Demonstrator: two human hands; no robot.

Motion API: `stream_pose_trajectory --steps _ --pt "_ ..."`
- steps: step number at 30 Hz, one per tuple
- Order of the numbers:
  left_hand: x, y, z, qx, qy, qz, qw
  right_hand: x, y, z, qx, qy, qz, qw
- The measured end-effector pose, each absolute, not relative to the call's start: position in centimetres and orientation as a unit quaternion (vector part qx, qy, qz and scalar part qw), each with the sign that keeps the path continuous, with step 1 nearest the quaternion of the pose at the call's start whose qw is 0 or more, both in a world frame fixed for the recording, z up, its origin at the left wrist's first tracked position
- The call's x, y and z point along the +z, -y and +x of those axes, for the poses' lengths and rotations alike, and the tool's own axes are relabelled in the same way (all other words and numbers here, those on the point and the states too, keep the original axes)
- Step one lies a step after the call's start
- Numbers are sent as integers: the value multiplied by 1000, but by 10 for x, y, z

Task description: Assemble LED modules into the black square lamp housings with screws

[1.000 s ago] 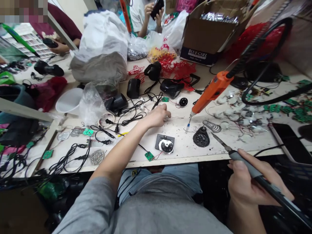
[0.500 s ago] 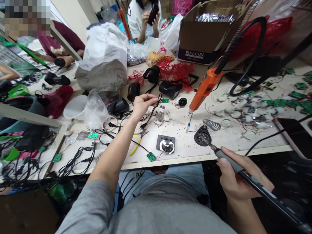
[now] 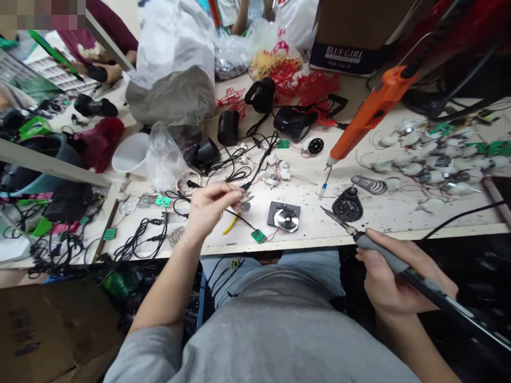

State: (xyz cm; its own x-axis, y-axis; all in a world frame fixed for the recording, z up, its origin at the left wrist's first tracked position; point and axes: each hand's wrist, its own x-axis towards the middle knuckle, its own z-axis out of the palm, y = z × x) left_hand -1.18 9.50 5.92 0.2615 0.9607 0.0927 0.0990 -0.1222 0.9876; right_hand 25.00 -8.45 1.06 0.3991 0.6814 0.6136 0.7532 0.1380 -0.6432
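Grey-gripped soldering iron (image 3: 377, 252), one: held in your right hand (image 3: 399, 276), fingers wrapped round the grip, tip pointing up and left, just left of the black stand base (image 3: 347, 206). Your left hand (image 3: 213, 210), left of centre, has thumb and forefinger drawn together; what they pinch, if anything, cannot be told. Between your two hands, at lower centre of the frame, lies one dark grey square plate (image 3: 274, 211) bearing one shiny disc (image 3: 288, 219); beside it, nearer your left hand, sits one green circuit board (image 3: 258, 235), joined by thin red wire and a black cord. Also by your left fingertips: one pair of yellow-handled pliers (image 3: 230, 224), partly hidden. Further count: one orange screwdriver (image 3: 371, 114), slanting at upper right; one coil spring (image 3: 371, 184), beside the stand base; four black housings (image 3: 228, 127) at upper centre; one white bowl (image 3: 130, 154) at left; white small parts (image 3: 415, 167) heaped at right, too many to count. Surface: off-white bench (image 3: 311, 234), specked with dark crumbs near the stand. Room: one white sack (image 3: 170, 53) at upper left of centre, one carton (image 3: 347, 37) lettered BLUE GIRL at upper right, one maroon-sleeved person (image 3: 107, 32) at upper left, one brown cardboard box (image 3: 56, 330) at lower left.
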Motion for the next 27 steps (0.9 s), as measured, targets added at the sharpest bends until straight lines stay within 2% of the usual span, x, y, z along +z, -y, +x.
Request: stream_pose_trajectory --steps 3,9,21,27 --pt "42 -56 -19 377 -475 594 528 13 82 237 -57 587 -585 557" --pt "14 -30 -10 367 -505 547 558 9 80 215 17 664 -538 519" --pt "4 -34 1 294 -528 607 517 2 80 209 25 659 -557 505" --pt "-4 -15 19 278 -475 712 435 -1 99 216 44 648 -534 541"
